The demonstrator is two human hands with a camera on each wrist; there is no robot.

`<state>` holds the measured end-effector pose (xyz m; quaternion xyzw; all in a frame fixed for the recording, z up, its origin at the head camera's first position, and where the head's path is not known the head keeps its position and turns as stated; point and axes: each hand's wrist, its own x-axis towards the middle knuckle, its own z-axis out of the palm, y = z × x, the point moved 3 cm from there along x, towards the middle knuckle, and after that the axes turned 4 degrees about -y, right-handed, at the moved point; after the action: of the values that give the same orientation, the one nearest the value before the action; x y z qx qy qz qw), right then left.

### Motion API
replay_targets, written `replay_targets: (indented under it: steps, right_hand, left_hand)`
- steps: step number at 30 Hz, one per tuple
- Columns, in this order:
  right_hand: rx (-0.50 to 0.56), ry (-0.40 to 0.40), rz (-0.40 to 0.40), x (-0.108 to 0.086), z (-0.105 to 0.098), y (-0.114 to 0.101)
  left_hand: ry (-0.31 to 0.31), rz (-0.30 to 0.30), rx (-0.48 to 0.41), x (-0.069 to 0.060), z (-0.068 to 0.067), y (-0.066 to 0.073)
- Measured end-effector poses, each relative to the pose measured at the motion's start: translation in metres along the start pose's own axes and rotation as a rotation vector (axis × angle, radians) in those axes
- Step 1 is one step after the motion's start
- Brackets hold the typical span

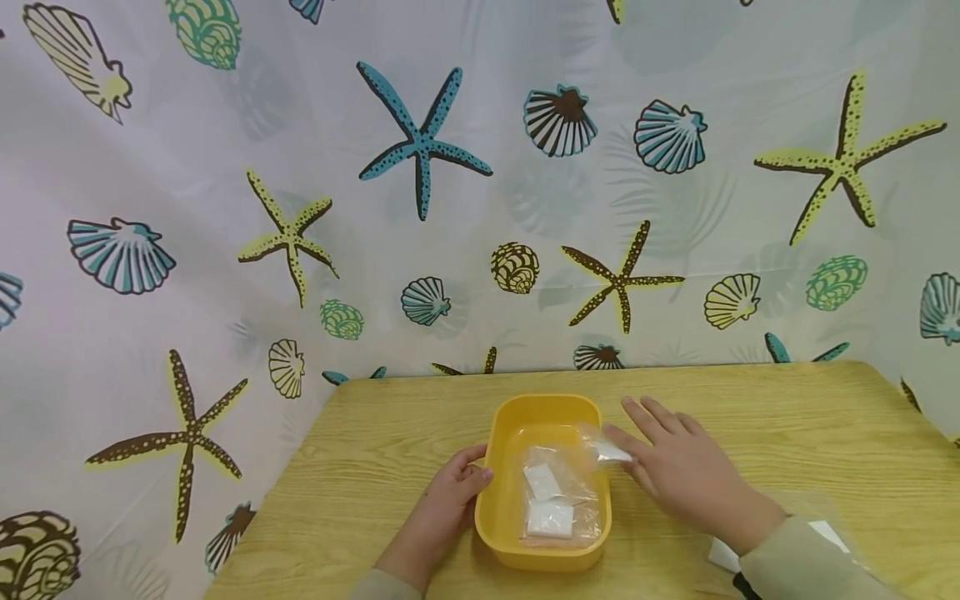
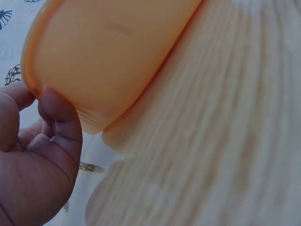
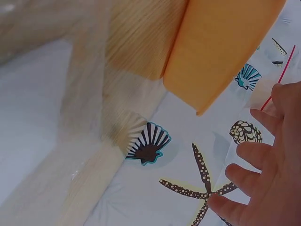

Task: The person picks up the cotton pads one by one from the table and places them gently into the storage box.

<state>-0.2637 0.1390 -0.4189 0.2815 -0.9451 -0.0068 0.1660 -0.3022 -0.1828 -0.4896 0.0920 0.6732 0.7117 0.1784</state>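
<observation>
A yellow container stands on the table with several clear bags holding white pieces inside. My left hand grips its left rim; in the left wrist view that hand pinches the orange-looking container wall between thumb and fingers. Over the right rim, my right hand holds a small clear bag with a white piece. The right wrist view shows the hand pinching the bag's red-lined edge by thumb and forefinger, other fingers spread, beside the container.
More clear bags with white pieces lie on the wooden table under and beside my right forearm. One such bag looms large in the right wrist view. A shell-and-starfish curtain hangs behind the table.
</observation>
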Motion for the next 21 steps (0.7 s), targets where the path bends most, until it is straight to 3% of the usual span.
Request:
replay_targets:
  steps: [21]
  right_hand:
    - [0.102,-0.051,0.030,0.025,0.003,-0.019]
  left_hand:
    - [-0.010,-0.016,-0.003,0.002,-0.001,-0.001]
